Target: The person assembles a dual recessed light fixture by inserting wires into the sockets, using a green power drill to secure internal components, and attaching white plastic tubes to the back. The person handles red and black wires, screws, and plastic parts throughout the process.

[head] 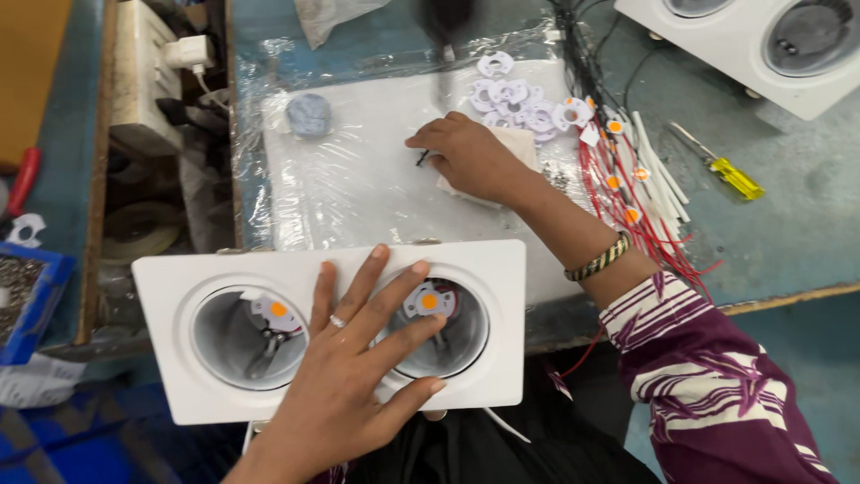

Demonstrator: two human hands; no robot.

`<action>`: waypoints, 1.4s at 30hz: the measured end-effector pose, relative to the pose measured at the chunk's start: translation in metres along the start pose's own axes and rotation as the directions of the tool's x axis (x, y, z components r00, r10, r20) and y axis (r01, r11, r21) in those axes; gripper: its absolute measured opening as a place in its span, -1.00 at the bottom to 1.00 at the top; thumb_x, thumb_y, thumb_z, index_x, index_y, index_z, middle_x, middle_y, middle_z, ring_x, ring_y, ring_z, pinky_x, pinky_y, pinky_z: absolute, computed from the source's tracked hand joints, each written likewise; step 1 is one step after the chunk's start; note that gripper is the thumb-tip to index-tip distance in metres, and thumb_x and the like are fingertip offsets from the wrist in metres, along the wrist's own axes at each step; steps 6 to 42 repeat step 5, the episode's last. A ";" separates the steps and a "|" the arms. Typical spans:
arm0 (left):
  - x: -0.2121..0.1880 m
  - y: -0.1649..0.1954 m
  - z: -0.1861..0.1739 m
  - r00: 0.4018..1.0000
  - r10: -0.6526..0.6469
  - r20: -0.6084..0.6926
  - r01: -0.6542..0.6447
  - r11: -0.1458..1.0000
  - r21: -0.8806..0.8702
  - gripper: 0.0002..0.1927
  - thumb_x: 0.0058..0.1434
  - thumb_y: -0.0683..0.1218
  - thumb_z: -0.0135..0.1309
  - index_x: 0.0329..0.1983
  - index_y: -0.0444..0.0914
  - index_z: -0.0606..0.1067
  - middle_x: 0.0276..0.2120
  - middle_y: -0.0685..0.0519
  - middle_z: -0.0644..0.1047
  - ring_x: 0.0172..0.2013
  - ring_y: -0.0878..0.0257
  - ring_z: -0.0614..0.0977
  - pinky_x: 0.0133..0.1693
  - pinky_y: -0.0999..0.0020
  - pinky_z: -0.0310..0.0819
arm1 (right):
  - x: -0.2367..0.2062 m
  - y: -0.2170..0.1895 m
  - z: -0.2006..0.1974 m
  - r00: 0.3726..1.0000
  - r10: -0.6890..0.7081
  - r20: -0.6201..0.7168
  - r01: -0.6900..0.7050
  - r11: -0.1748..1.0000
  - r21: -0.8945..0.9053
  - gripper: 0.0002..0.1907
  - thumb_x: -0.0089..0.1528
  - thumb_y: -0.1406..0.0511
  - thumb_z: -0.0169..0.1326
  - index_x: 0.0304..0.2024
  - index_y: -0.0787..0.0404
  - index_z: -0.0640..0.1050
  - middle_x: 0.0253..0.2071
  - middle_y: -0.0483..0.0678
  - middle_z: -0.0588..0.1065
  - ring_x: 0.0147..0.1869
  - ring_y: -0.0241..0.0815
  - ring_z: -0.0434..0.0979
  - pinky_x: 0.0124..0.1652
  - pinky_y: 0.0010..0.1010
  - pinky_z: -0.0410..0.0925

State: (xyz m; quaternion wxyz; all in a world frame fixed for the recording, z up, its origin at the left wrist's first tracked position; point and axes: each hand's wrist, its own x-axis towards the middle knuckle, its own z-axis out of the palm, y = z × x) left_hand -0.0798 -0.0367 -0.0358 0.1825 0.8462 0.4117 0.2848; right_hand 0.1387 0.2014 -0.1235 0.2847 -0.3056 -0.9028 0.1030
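On bench: left hand steadies twin lamp housing | right hand pinches small screw | red wires beside

The blue desk carries a plastic-wrapped white board. Right of the board lie red wires and a yellow-handled screwdriver.

A second white fixture is cut by the top edge; a dark blurred tool is unidentifiable.
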 end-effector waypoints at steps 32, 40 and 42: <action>0.009 0.016 0.016 0.974 -0.170 -0.152 0.163 0.985 -0.060 -0.58 0.08 0.10 0.33 0.01 -0.05 0.63 0.39 0.12 0.38 0.53 0.01 0.13 0.46 -0.20 -0.42 | -0.001 0.012 0.016 0.996 0.001 0.094 0.010 0.993 -0.114 -0.74 0.21 0.42 0.20 -0.03 0.22 0.66 -0.02 -0.02 0.56 0.09 0.01 0.50 0.07 -0.27 0.41; 0.009 0.016 0.016 0.974 -0.170 -0.152 0.163 0.985 -0.060 -0.58 0.08 0.10 0.33 0.01 -0.05 0.63 0.39 0.12 0.38 0.53 0.01 0.13 0.46 -0.20 -0.42 | -0.001 0.012 0.016 0.996 0.001 0.094 0.010 0.993 -0.114 -0.74 0.21 0.42 0.20 -0.03 0.22 0.66 -0.02 -0.02 0.56 0.09 0.01 0.50 0.07 -0.27 0.41; 0.009 0.016 0.016 0.974 -0.170 -0.152 0.163 0.985 -0.060 -0.58 0.08 0.10 0.33 0.01 -0.05 0.63 0.39 0.12 0.38 0.53 0.01 0.13 0.46 -0.20 -0.42 | -0.001 0.012 0.016 0.996 0.001 0.094 0.010 0.993 -0.114 -0.74 0.21 0.42 0.20 -0.03 0.22 0.66 -0.02 -0.02 0.56 0.09 0.01 0.50 0.07 -0.27 0.41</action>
